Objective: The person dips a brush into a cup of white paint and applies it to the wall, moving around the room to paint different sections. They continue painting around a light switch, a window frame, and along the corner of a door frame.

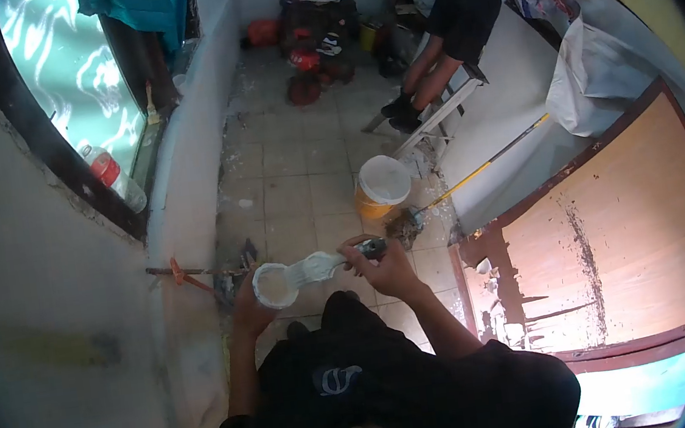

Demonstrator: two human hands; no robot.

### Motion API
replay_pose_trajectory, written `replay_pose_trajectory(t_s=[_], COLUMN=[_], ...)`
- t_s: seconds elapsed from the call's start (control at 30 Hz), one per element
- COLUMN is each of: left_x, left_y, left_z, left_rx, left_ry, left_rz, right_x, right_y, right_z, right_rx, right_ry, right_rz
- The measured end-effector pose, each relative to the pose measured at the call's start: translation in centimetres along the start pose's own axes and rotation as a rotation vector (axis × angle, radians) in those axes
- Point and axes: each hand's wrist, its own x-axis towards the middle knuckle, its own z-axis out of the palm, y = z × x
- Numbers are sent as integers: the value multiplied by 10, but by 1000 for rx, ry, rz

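Observation:
A small white cup [275,286] is held in my left hand [249,309], its open top facing up with something pale inside. My right hand [382,268] is closed round the dark handle of a paintbrush [312,269]. White paint coats the brush's wide head, which lies at the right rim of the cup. Whether the bristles touch the rim cannot be made out.
A yellow bucket [374,201] stands ahead on the tiled floor [286,197], beside a yellow-handled broom [482,168]. Farther back a person [456,20] stands on a step ladder [453,106]. A wooden panel [620,248] is at right, a bottle [111,176] on the left ledge.

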Motion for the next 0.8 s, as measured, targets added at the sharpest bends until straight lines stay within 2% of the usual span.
replay_pose_trajectory(t_s=[0.1,0.17,0.3,0.4,0.5,0.57,0.6,0.67,0.8], left_x=[-3,-3,1,5,6,4,5,4,-3], left_y=[-12,-14,0,13,12,-1,-9,-25,-38], left_z=[-5,-8,-2,-1,-4,-2,-2,-2,-7], left_rx=[25,173,69,70,59,153,150,227,123], left_ry=[15,36,2,12,23,88,97,86,127], left_rz=[31,35,-21,35,27,146,128,234,46], right_x=[3,4,6,8,8,9,10,9,8], right_y=[2,-2,-4,-8,-6,-7,-6,-3,-9], right_z=[-5,-5,1,9,9,3,2,-1,-4], right_rx=[50,127,164,191,86,66,61,27,120], right_ry=[-17,-19,-57,-86,-75,-50,-67,-22,13], right_rz=[22,8,38,64,60,18,28,-35,-50])
